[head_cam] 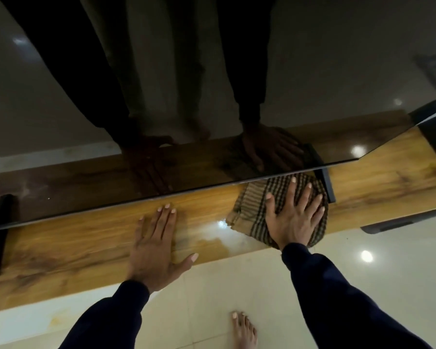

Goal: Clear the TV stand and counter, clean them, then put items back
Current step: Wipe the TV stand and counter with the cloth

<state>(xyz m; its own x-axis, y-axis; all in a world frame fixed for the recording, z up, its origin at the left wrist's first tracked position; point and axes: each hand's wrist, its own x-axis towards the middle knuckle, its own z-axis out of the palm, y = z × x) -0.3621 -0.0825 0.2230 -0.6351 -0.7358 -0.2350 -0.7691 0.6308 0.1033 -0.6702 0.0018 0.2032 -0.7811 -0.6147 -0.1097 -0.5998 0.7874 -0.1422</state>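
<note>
Two flat palms are pressed down: the right hand (296, 217), fingers spread, upon the checked cloth (257, 210), the left hand (154, 248) bare on the TV stand (86, 243), whose long unwiped run is left leftward.

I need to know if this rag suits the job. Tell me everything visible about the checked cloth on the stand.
The checked cloth is a thin woven fabric in tan with dark brown checks and stripes, crumpled and spread flat on the wooden TV stand, beside the TV's right foot. Its far edge tucks under the TV screen's lower edge. The right hand presses it down with spread, straight fingers.
</note>
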